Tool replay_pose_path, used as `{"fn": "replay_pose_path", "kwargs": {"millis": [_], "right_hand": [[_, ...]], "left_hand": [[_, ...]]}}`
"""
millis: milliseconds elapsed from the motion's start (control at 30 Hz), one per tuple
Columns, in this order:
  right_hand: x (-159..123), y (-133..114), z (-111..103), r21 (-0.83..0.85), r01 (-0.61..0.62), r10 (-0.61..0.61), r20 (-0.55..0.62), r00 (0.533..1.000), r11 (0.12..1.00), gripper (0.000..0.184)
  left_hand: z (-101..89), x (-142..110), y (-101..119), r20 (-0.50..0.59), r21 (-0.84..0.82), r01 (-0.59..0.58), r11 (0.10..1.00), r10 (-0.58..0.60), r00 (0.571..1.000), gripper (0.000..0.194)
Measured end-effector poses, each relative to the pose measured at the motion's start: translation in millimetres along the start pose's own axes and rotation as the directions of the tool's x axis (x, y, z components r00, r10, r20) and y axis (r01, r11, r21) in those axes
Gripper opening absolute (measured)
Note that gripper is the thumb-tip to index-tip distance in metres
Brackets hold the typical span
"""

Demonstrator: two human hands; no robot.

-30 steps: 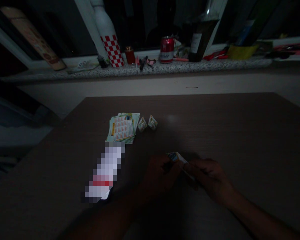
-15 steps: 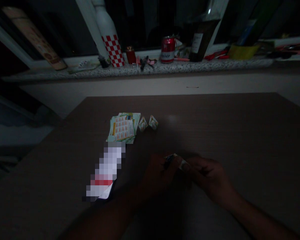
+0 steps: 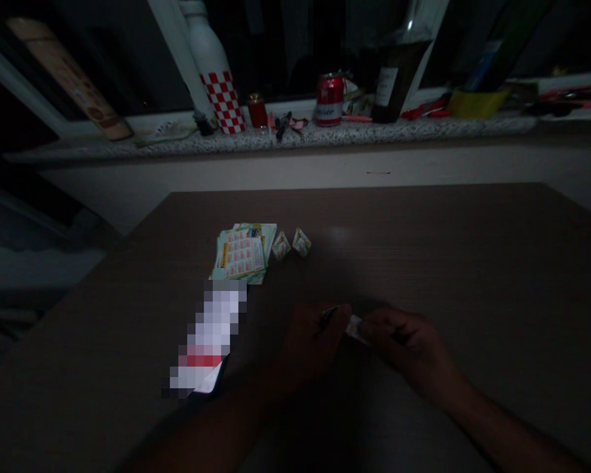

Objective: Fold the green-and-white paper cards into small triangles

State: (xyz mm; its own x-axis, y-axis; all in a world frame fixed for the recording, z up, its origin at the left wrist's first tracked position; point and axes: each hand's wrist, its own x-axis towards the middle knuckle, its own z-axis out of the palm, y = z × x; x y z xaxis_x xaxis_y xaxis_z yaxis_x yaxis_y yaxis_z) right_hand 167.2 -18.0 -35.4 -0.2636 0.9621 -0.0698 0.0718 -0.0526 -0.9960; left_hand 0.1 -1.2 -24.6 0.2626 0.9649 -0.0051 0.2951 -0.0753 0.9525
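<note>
Between my two hands is a small folded paper card [image 3: 355,328], pale with printing on it, mostly covered by fingers. My left hand [image 3: 312,338] pinches its left end with the thumb on top. On the card's right side, the thumb and fingers of my right hand [image 3: 406,338] are closed on it. Farther back on the table lie two small folded paper pieces [image 3: 302,243], side by side. Just left of them is a loose stack of printed cards [image 3: 243,255], green and white with orange print.
A phone [image 3: 209,381] with a lit, blurred-out screen lies left of my hands on the wooden table [image 3: 448,249]. Behind the table, a stone windowsill [image 3: 364,133] bears a red-checked bottle [image 3: 222,98], a red can [image 3: 329,100], a dark bottle [image 3: 388,89] and small clutter.
The paper in my hands has been turned and shows a smaller, flatter printed strip now. My left thumb has shifted over it. The stack, folded pieces and phone stay put.
</note>
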Motion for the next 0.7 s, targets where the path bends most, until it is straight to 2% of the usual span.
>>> {"fn": "replay_pose_path", "kwargs": {"millis": [67, 133, 233, 300, 433, 533, 700], "right_hand": [[-0.3, -0.8, 1.6, -0.066, 0.072, -0.076, -0.059, 0.995, 0.995, 0.014], [-0.6, -1.7, 2.2, -0.183, 0.132, -0.15, -0.085, 0.985, 0.974, 0.017], [-0.5, -1.5, 1.2, -0.327, 0.162, -0.199, -0.083, 0.976, 0.931, 0.014], [-0.5, -0.1, 0.1, -0.328, 0.15, -0.192, -0.1, 0.976, 0.933, 0.015], [-0.8, 2.6, -1.9, -0.174, 0.133, -0.151, -0.095, 0.984, 0.976, 0.017], [-1.1, 2.8, -2.5, -0.141, 0.145, -0.158, -0.081, 0.984, 0.979, 0.018], [-1.0, 1.8, -3.0, -0.268, 0.166, -0.197, -0.09, 0.976, 0.949, 0.019]], "left_hand": [[0.6, 0.9, -1.5, -0.037, -0.021, 0.047, 0.999, -0.048, 0.998, 0.043], [1.3, 1.8, -3.2, -0.061, -0.044, 0.082, 0.996, -0.085, 0.995, 0.042], [2.0, 2.0, -5.6, -0.028, -0.128, 0.11, 0.986, -0.114, 0.993, 0.044], [2.1, 1.4, -7.0, 0.03, -0.211, 0.094, 0.973, -0.09, 0.996, 0.046], [1.4, -0.1, -8.4, 0.096, -0.314, 0.052, 0.948, -0.023, 0.995, 0.041], [1.0, -0.1, -8.8, 0.085, -0.287, 0.031, 0.958, -0.007, 0.996, 0.034], [2.3, 0.6, -9.3, 0.044, -0.071, -0.051, 0.996, 0.054, 0.998, 0.033]]}}
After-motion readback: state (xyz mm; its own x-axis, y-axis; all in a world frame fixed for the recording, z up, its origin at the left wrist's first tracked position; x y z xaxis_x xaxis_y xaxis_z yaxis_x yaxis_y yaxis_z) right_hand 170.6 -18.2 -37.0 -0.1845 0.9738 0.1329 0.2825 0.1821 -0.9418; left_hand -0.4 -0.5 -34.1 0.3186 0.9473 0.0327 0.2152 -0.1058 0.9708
